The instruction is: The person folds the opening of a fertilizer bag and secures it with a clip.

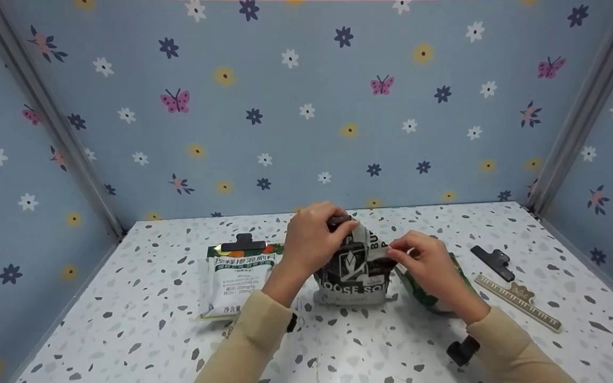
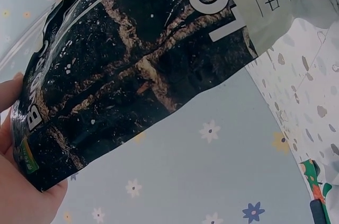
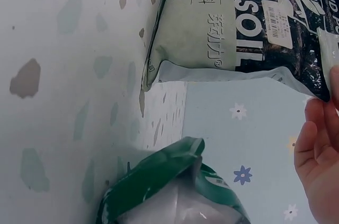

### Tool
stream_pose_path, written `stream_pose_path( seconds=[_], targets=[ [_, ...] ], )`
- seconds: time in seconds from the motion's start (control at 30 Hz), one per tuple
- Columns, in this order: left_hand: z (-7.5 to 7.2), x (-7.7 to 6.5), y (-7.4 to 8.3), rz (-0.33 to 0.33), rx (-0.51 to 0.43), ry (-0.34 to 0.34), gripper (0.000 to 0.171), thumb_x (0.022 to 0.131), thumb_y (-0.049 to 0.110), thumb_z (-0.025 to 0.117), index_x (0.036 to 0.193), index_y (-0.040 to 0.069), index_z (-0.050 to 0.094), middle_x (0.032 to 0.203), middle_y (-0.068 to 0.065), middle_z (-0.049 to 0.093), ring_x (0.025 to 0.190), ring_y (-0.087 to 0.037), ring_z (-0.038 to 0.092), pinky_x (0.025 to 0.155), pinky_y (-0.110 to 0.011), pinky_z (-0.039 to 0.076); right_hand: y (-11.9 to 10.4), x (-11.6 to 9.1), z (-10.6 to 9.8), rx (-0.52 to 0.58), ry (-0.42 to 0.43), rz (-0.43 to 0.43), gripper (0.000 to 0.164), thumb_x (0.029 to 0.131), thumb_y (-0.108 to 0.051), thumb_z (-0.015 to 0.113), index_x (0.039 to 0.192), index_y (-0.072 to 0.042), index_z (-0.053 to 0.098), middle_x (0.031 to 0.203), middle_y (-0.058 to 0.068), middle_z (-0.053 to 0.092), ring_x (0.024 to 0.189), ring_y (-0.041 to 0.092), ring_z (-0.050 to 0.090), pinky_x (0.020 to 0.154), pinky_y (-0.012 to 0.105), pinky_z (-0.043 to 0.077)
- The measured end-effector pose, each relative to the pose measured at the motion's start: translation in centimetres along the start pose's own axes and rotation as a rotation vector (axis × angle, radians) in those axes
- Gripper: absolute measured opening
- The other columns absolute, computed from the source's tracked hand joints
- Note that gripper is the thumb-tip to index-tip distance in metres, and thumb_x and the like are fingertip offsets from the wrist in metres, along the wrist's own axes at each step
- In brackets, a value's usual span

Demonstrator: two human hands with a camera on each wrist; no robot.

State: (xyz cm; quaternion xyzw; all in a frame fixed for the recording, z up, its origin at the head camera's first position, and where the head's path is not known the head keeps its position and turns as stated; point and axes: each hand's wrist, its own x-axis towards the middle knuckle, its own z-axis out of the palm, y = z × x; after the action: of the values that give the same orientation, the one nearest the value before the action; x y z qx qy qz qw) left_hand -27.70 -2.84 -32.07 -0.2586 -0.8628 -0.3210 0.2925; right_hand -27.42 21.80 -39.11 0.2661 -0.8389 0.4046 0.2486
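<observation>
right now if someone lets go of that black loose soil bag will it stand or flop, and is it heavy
The loose soil bag probably stays upright: its filled base sits flat on the table. Its top looks floppy, since it bends where the left hand and right hand pinch it. The glossy film may be slippery, and the bulging bottom suggests some weight.

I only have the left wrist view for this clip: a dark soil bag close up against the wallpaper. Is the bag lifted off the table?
Observer: No, the soil bag stands on the table; both hands hold its folded top.
Reviewer: What is the left hand doing?
Observer: The left hand grips a dark clip at the fold.
Reviewer: And the right?
Observer: The right hand pinches the fold's other end.
Reviewer: Other bags?
Observer: A white bag, already clipped, lies to the left; a green bag sits to the right.
</observation>
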Motion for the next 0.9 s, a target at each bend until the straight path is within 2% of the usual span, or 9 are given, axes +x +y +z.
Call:
stream_pose_path(
  seconds=[0.1,0.23,0.43,0.57,0.67,0.8,0.9],
  targets=[
    [0.0,0.0,-0.1,0.001,0.003,-0.004,0.02,0.089,0.034,0.076,0.091,0.015,0.073,0.088,0.001,0.069,0.082,-0.017,0.065,0.075,-0.036,0.053,0.0,-0.1,-0.3,0.017,-0.018,0.005,0.002,0.09,-0.013,0.075,0.092,-0.013,0.075,0.085,-0.013,0.066,0.072,0.009,0.061,0.062,0.027,0.053],
    [0.0,-0.1,-0.1,0.001,0.004,-0.001,0.021,0.089,0.034,0.077,0.092,0.014,0.073,0.089,0.0,0.069,0.083,-0.018,0.065,0.076,-0.037,0.053,0.1,-0.2,-1.1,0.012,-0.029,0.021,0.006,0.091,-0.013,0.074,0.095,-0.018,0.076,0.087,-0.013,0.067,0.073,0.009,0.061,0.062,0.024,0.052],
    [0.1,-0.2,-0.1,-0.005,-0.003,-0.012,0.022,0.089,0.035,0.076,0.093,0.014,0.073,0.089,0.0,0.068,0.083,-0.018,0.064,0.076,-0.037,0.052,1.3,-0.4,-3.6,-0.084,0.002,0.092,0.008,0.092,-0.011,0.073,0.099,-0.013,0.075,0.091,-0.006,0.069,0.078,0.009,0.061,0.066,0.023,0.051],
    [0.1,-0.2,0.0,-0.004,-0.009,-0.009,0.022,0.09,0.035,0.076,0.093,0.014,0.073,0.089,0.0,0.068,0.083,-0.018,0.063,0.075,-0.037,0.052,2.5,-0.7,-5.7,-0.17,0.006,0.21,0.012,0.096,-0.012,0.069,0.106,-0.009,0.074,0.097,0.001,0.069,0.085,0.014,0.061,0.07,0.021,0.048],
    [0.1,-0.2,-0.1,-0.002,-0.012,-0.002,0.021,0.089,0.035,0.076,0.092,0.014,0.072,0.089,0.0,0.067,0.082,-0.017,0.062,0.074,-0.036,0.052,3.7,-1.1,-7.0,-0.224,0.021,0.329,0.017,0.099,-0.015,0.065,0.111,-0.006,0.071,0.101,0.008,0.068,0.09,0.021,0.059,0.074,0.028,0.048],
    [0.2,-0.3,-0.2,0.005,-0.014,0.011,0.02,0.089,0.033,0.076,0.092,0.014,0.072,0.088,0.001,0.067,0.082,-0.017,0.062,0.074,-0.035,0.052,5.6,-1.7,-8.6,-0.279,0.059,0.49,0.024,0.101,-0.02,0.06,0.115,-0.003,0.069,0.104,0.015,0.067,0.089,0.027,0.059,0.07,0.035,0.046],
    [0.3,-0.3,-0.3,0.009,-0.017,0.017,0.02,0.09,0.033,0.076,0.092,0.014,0.072,0.089,0.001,0.067,0.082,-0.017,0.062,0.075,-0.035,0.052,7.3,-2.1,-9.6,-0.306,0.078,0.596,0.029,0.101,-0.022,0.058,0.119,-0.001,0.066,0.108,0.019,0.066,0.09,0.03,0.06,0.068,0.035,0.046]
  ],
)
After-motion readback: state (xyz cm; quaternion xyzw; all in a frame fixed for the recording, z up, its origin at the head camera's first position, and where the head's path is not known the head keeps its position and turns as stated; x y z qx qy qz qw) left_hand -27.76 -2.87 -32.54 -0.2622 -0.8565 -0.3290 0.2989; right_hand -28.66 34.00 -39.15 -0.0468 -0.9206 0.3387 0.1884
